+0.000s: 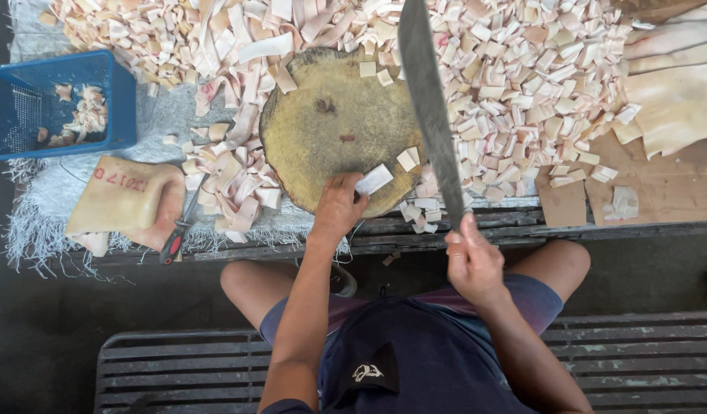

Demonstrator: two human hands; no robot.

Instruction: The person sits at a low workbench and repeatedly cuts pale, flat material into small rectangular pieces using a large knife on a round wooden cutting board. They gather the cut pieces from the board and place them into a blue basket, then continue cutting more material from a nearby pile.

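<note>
Two hands work at the round wooden chopping block (334,126). The left hand (338,205) closes its grip on a pale strip (374,180) at the block's near edge; the right hand (473,261) is wrapped tight around the handle of a long blade (430,107) raised beside it. Cut pieces (514,84) are heaped beyond both hands. This looks like the chopping step.

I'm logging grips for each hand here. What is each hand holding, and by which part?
The right hand grips a long cleaver by its handle end, blade raised. The left hand pinches one end of a pale cut strip on the round chopping block.
</note>
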